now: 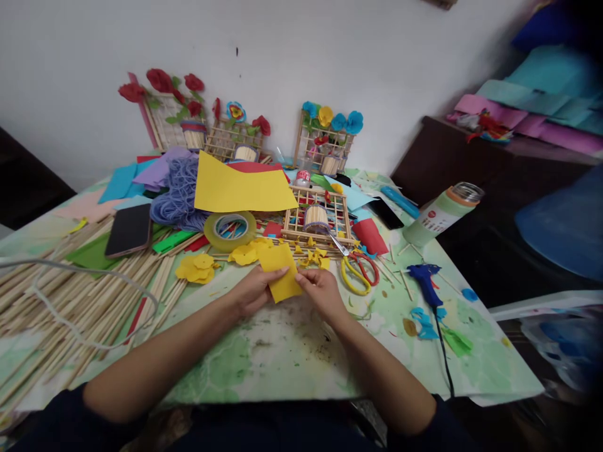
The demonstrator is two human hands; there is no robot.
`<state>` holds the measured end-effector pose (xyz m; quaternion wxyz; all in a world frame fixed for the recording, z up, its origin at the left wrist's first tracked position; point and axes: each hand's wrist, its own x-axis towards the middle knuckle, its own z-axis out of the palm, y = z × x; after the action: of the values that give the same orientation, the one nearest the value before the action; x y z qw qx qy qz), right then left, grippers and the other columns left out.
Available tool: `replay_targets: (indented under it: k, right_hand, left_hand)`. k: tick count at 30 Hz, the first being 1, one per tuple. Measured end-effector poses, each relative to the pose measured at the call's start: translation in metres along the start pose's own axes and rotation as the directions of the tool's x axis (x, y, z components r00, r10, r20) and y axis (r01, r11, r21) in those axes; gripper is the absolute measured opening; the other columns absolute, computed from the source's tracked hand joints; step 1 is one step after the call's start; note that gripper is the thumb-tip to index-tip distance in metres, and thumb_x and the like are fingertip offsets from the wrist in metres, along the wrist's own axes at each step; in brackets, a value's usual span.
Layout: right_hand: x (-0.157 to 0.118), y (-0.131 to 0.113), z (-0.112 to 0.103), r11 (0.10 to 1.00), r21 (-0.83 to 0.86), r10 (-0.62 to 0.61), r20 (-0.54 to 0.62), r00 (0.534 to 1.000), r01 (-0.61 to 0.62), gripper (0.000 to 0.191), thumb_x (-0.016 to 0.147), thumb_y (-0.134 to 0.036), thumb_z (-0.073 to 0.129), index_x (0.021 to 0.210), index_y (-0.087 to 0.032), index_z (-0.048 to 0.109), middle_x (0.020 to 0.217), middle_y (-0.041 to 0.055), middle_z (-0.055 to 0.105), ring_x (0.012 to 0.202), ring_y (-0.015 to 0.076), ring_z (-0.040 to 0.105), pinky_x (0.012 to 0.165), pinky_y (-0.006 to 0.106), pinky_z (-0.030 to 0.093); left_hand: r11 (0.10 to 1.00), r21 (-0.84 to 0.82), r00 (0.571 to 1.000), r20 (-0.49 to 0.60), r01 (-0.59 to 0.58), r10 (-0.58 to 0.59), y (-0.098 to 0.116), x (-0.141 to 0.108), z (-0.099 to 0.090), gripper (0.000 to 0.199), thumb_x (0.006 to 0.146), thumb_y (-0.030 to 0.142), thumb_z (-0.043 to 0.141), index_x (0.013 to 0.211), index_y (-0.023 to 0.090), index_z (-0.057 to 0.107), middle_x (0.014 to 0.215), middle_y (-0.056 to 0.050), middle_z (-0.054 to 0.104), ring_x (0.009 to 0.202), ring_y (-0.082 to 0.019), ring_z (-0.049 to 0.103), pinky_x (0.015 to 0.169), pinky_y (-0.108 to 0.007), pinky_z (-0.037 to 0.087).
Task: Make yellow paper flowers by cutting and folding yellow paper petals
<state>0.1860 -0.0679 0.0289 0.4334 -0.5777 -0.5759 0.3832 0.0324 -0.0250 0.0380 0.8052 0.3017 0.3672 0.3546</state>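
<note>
A small yellow paper piece (281,282) is held up between my two hands, over the near middle of the table. My left hand (254,290) grips its left side, thumb on top. At its right edge my right hand (321,290) pinches the paper between thumb and fingers. Cut yellow paper flowers (195,268) lie to the left of my hands, with yellow scraps (315,256) just behind them. Scissors (360,274) with yellow and red handles rest to the right, beside a small stick lattice (316,216).
Wooden sticks (85,301) and a white cable (85,336) cover the left. Behind are a tape roll (249,235), blue yarn (176,191) and a large yellow sheet (240,188). A glue gun (428,285) and a bottle (440,216) stand or lie at right.
</note>
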Motion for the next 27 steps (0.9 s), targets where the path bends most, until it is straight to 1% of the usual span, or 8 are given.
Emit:
replay_targets:
  k: [2,4,7,9,15,18,22,27]
  right_hand:
    - [0.0,-0.002,-0.02,0.927,-0.363,-0.125,-0.069,0.99,0.092,0.031,0.085,-0.04,0.047,0.084,-0.018,0.069,0.082,0.0063,0.07,0.079,0.0205,0.061,0.073,0.031,0.044]
    - [0.001,-0.002,-0.044,0.723,-0.69,-0.186,-0.201,0.962,-0.004,0.03,0.083,-0.035,0.049,0.097,-0.015,0.066,0.096,0.0126,0.067,0.093,0.0254,0.057,0.085,0.038,0.04]
    - [0.002,0.007,-0.074,0.454,-0.859,-0.104,-0.317,0.943,-0.238,0.034,0.076,-0.025,0.053,0.107,-0.012,0.059,0.106,0.0172,0.062,0.102,0.029,0.053,0.087,0.039,0.038]
    - [0.003,0.017,-0.085,0.394,-0.869,-0.029,-0.336,0.941,-0.298,0.035,0.075,-0.02,0.05,0.108,-0.01,0.056,0.104,0.0181,0.062,0.099,0.0282,0.055,0.083,0.036,0.04]
    - [0.008,0.035,-0.088,0.452,-0.813,0.092,-0.367,0.925,-0.368,0.04,0.071,-0.015,0.048,0.111,-0.013,0.047,0.095,0.0125,0.064,0.088,0.0234,0.061,0.068,0.029,0.041]
    - [0.007,0.031,-0.088,0.488,-0.77,0.068,-0.435,0.898,-0.411,0.046,0.071,-0.019,0.05,0.116,-0.015,0.042,0.093,0.0098,0.065,0.083,0.0229,0.062,0.064,0.028,0.041]
    - [0.002,0.021,-0.088,0.471,-0.741,0.039,-0.525,0.85,-0.479,0.057,0.073,-0.031,0.054,0.124,-0.015,0.036,0.091,0.0088,0.067,0.081,0.0248,0.064,0.063,0.029,0.041]
    - [-0.004,0.019,-0.095,0.524,-0.735,0.088,-0.456,0.886,-0.43,0.062,0.072,-0.041,0.057,0.127,-0.018,0.04,0.078,0.0056,0.066,0.071,0.0243,0.063,0.058,0.03,0.04]
  left_hand:
    - [0.997,-0.074,0.999,-0.015,0.037,-0.039,0.003,0.002,-0.005,0.025,0.078,0.01,0.061,0.103,0.011,0.06,0.098,-0.013,0.069,0.085,-0.021,0.067,0.074,-0.032,0.056]
    - [0.985,-0.158,0.996,-0.045,0.064,-0.072,0.007,0.004,-0.01,0.025,0.081,0.01,0.057,0.106,0.011,0.058,0.096,-0.013,0.069,0.086,-0.021,0.067,0.076,-0.033,0.057]
    - [0.964,-0.254,0.991,-0.085,0.075,-0.1,0.01,0.007,-0.016,0.025,0.083,0.007,0.052,0.107,0.009,0.057,0.096,-0.014,0.069,0.087,-0.02,0.067,0.077,-0.032,0.057]
    - [0.955,-0.287,0.991,-0.08,0.079,-0.106,0.011,0.008,-0.018,0.025,0.084,0.007,0.05,0.108,0.008,0.056,0.097,-0.015,0.069,0.088,-0.021,0.067,0.078,-0.032,0.057]
    - [0.94,-0.334,0.991,-0.08,0.072,-0.105,0.009,0.007,-0.018,0.027,0.083,0.006,0.049,0.11,0.007,0.055,0.096,-0.015,0.069,0.088,-0.022,0.068,0.078,-0.032,0.057]
    - [0.939,-0.34,0.993,-0.076,0.058,-0.089,0.01,0.007,-0.019,0.029,0.083,0.005,0.049,0.111,0.009,0.055,0.095,-0.014,0.069,0.087,-0.021,0.068,0.077,-0.032,0.058]
    - [0.937,-0.35,0.995,-0.092,0.01,-0.045,0.013,0.01,-0.022,0.032,0.083,0.004,0.049,0.114,0.009,0.054,0.097,-0.013,0.069,0.089,-0.02,0.067,0.079,-0.031,0.057]
    - [0.934,-0.354,0.995,-0.102,-0.041,0.005,0.015,0.013,-0.028,0.035,0.083,0.005,0.051,0.117,0.013,0.053,0.098,-0.01,0.069,0.088,-0.018,0.067,0.081,-0.031,0.056]
